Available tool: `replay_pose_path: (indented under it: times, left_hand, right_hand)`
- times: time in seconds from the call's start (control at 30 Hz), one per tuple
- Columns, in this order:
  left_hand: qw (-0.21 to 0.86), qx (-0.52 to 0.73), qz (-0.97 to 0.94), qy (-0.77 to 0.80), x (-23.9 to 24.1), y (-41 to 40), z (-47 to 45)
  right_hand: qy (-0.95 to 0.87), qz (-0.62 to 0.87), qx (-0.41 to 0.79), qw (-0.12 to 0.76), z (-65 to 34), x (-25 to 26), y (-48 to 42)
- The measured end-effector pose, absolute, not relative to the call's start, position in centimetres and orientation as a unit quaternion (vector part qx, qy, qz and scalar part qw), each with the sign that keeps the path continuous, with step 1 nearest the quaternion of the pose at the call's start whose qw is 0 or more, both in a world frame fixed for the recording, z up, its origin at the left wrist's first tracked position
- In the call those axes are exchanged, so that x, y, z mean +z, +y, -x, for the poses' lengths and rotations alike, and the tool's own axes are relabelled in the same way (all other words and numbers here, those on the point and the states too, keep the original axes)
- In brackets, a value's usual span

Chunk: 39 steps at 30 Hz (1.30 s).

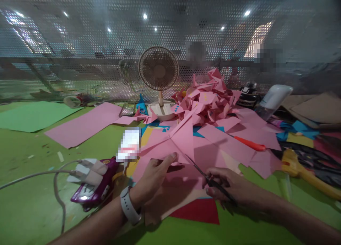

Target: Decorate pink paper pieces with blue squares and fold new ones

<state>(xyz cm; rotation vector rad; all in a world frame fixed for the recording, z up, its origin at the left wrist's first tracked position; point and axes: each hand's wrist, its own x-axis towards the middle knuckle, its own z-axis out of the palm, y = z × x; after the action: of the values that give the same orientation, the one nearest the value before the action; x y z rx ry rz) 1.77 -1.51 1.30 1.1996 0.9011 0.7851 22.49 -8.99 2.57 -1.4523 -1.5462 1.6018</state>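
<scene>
My left hand [156, 177], with a white watch on its wrist, grips a pink sheet of paper [165, 149], the thumb lying on top. In my right hand [221, 184] is a pair of dark-handled scissors [195, 165], their blades pointing up and left against the pink paper. How far apart the blades stand I cannot tell. Beneath both hands lie more pink sheets, a tan piece and a red sheet [198, 212]. Behind them rises a heap of folded pink paper pieces [209, 97].
A small fan [159, 70] stands at the back before a perforated metal screen. Left are a lit phone [129, 143], a purple power strip [93, 191] with cables and a green sheet [37, 115]. Right are an orange-handled tool [250, 143], a yellow-handled tool [303, 170] and a white-capped bottle [275, 97].
</scene>
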Motion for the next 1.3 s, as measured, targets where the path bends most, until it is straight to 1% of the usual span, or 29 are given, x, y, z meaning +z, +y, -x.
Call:
replay_pose_path:
  times: [0.1,0.43,0.6,0.83,1.3]
  left_hand:
    - [0.659,0.346,-0.532,0.405,1.34,-1.47,-1.68]
    - [0.595,0.335,-0.565,0.462,1.46,-1.66,-1.52]
    - [0.596,0.341,-0.574,0.446,0.86,-1.46,-1.44]
    - [0.584,0.337,-0.590,0.444,1.55,-1.55,-1.45]
    - [0.594,0.352,-0.585,0.425,1.56,-1.42,-1.34]
  right_hand:
    - [-0.572,0.527,0.577,0.248,-22.50,2.38,-8.90]
    - [-0.584,0.535,0.556,0.252,-22.50,1.91,-8.77]
    - [-0.575,0.536,0.562,0.258,-22.34,2.49,-9.04]
    - [-0.591,0.541,0.551,0.233,-22.52,2.12,-8.76]
    - [-0.596,0.542,0.545,0.232,-22.58,1.72,-8.84]
